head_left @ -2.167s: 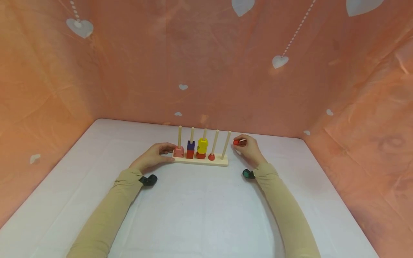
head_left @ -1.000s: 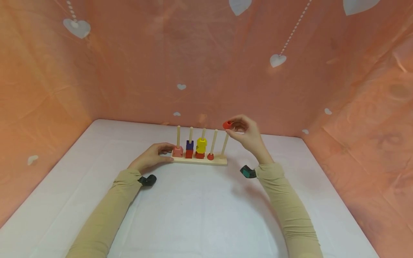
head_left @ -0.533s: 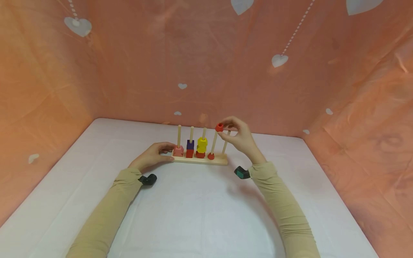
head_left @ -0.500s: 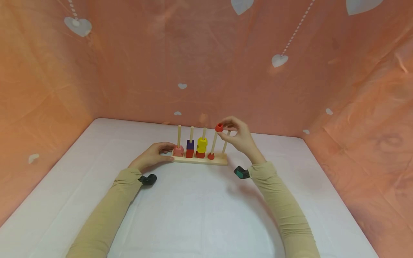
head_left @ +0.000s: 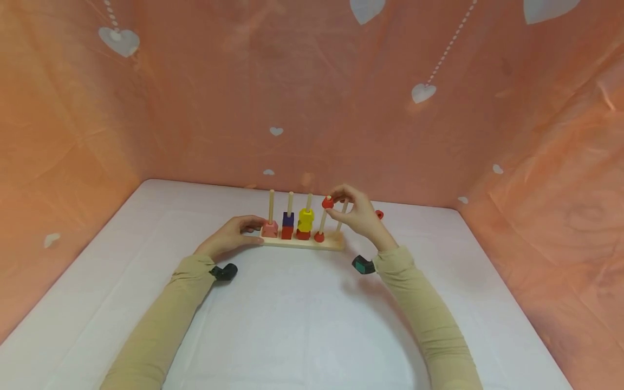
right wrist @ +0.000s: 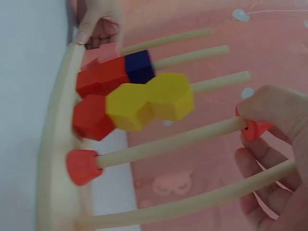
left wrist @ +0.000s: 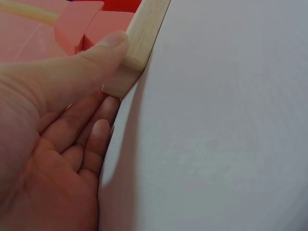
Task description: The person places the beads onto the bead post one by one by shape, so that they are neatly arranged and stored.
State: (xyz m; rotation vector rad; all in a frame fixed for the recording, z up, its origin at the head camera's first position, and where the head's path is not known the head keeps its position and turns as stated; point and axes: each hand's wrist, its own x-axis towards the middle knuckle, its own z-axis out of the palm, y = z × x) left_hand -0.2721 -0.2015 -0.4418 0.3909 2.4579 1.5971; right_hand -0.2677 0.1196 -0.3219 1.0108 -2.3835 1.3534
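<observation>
A wooden peg stacker [head_left: 302,244] with a row of upright pegs stands on the table. My left hand [head_left: 229,235] grips its left end, thumb [left wrist: 113,41] over the wooden edge and fingers behind it. With thumb and fingertips my right hand [head_left: 358,214] pinches a red cone-shaped bead [head_left: 327,202] near the top of the fourth peg; the peg's tip shows through it. At that peg's foot sits another red bead [right wrist: 84,167]. The leftmost peg bears pink blocks [head_left: 270,229], the second red and dark blue blocks [right wrist: 139,66], the third red and yellow blocks [right wrist: 168,96].
The fifth peg [right wrist: 202,202], at the right end, bears no bead. One more red bead [head_left: 379,214] lies on the table behind my right hand. A white cloth [head_left: 302,325] covers the table, and an orange curtain with hearts [head_left: 312,97] hangs around its back and sides.
My right hand has lifted the red bead from the right of the stacker, carried it left past the fifth peg and lowered it onto the fourth peg's tip. The left hand stays put.
</observation>
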